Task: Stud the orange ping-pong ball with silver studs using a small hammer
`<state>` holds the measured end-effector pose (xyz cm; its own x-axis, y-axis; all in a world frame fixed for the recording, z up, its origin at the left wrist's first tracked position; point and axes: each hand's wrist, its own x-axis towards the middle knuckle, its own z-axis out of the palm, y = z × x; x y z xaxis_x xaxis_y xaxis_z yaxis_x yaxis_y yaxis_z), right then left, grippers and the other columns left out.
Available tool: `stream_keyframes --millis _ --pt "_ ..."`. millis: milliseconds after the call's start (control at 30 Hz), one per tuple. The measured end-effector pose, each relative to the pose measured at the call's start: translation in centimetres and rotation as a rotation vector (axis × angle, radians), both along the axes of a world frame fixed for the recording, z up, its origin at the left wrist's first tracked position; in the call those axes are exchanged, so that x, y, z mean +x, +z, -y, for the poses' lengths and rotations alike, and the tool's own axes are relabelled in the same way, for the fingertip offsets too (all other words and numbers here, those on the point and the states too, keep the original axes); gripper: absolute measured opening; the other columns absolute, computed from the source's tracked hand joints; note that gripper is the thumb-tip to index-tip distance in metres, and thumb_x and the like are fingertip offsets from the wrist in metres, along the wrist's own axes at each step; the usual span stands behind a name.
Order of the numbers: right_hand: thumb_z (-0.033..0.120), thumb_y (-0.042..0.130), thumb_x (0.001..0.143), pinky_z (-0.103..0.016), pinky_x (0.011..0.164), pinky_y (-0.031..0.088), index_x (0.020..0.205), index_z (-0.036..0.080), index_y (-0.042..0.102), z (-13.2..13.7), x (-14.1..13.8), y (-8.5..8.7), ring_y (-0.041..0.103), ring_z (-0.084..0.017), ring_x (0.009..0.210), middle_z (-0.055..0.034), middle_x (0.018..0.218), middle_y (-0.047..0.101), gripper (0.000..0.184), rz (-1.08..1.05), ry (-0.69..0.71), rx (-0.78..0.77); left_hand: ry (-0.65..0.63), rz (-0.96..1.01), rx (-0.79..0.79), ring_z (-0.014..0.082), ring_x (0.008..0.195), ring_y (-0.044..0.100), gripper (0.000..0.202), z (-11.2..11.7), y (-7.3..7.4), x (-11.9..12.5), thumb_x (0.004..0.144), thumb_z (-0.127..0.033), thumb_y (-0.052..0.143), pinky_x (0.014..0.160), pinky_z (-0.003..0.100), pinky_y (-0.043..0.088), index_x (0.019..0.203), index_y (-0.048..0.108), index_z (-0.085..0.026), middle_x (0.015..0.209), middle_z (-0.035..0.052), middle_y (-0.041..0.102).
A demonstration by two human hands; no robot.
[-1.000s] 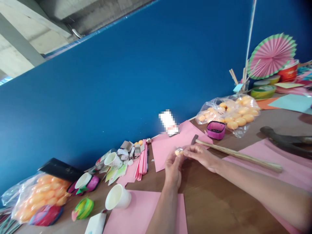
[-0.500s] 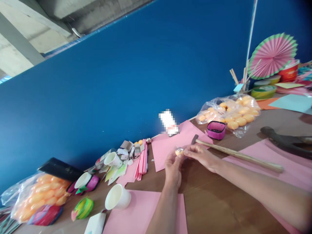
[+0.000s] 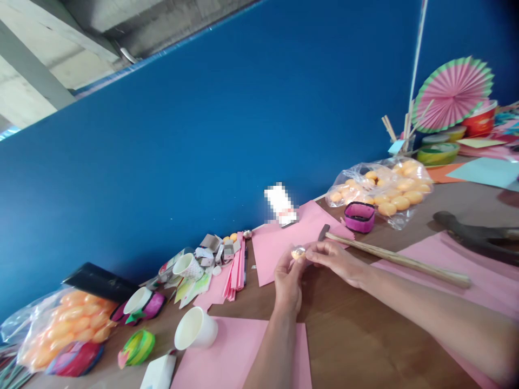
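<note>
My left hand [image 3: 287, 281] is raised above the brown table [image 3: 365, 335], its fingertips pinched on a small shiny orange ball [image 3: 298, 252]. My right hand [image 3: 336, 260] reaches in from the right and its fingertips close on the same ball. Both hands hover over the edge of a pink paper sheet [image 3: 284, 237]. A long wooden stick [image 3: 397, 260] lies just beyond my right hand.
Bags of orange balls sit at far right [image 3: 381, 190] and near left [image 3: 60, 324]. A white paper cup [image 3: 195, 329], a magenta tape roll [image 3: 359, 216], a pink paper fan [image 3: 452, 93], a dark curved tool [image 3: 474, 235] and scattered paper scraps [image 3: 211, 254] lie about. A blue wall stands behind.
</note>
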<state>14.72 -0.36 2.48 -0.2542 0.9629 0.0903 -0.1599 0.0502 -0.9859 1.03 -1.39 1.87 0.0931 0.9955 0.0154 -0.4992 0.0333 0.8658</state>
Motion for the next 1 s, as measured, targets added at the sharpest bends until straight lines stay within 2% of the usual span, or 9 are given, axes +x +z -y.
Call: stream_keyframes --millis 300,567,1000 --pt "0.039 0.065 0.068 -0.026 0.064 0.040 0.069 0.015 0.063 -0.3 0.1 -0.8 0.051 -0.012 0.064 -0.0002 0.066 0.059 0.025 -0.021 -0.022 -0.067 0.055 -0.130 0.008 0.0195 0.095 0.059 0.051 0.0 -0.3 -0.2 0.068 -0.024 0.065 0.088 0.034 0.041 0.117 0.052 -0.018 0.103 0.0075 0.065" --pt "0.036 0.069 0.064 -0.027 0.065 0.041 0.071 0.013 0.064 -0.5 0.2 -1.1 0.053 -0.012 0.065 -0.0013 0.067 0.061 0.024 -0.072 -0.033 -0.097 0.067 -0.214 0.022 0.0210 0.097 0.058 0.052 0.1 -0.2 -0.2 0.069 -0.027 0.064 0.088 0.036 0.041 0.118 0.051 -0.019 0.103 0.0072 0.065" --pt "0.037 0.070 0.062 -0.027 0.062 0.043 0.069 0.013 0.064 -0.3 -0.2 -0.8 0.055 -0.014 0.066 -0.0027 0.068 0.063 0.026 -0.016 -0.111 -0.081 0.087 -0.209 0.058 0.0210 0.097 0.058 0.048 0.1 -0.2 -0.1 0.069 -0.025 0.064 0.088 0.035 0.041 0.115 0.055 -0.017 0.103 0.0077 0.065"
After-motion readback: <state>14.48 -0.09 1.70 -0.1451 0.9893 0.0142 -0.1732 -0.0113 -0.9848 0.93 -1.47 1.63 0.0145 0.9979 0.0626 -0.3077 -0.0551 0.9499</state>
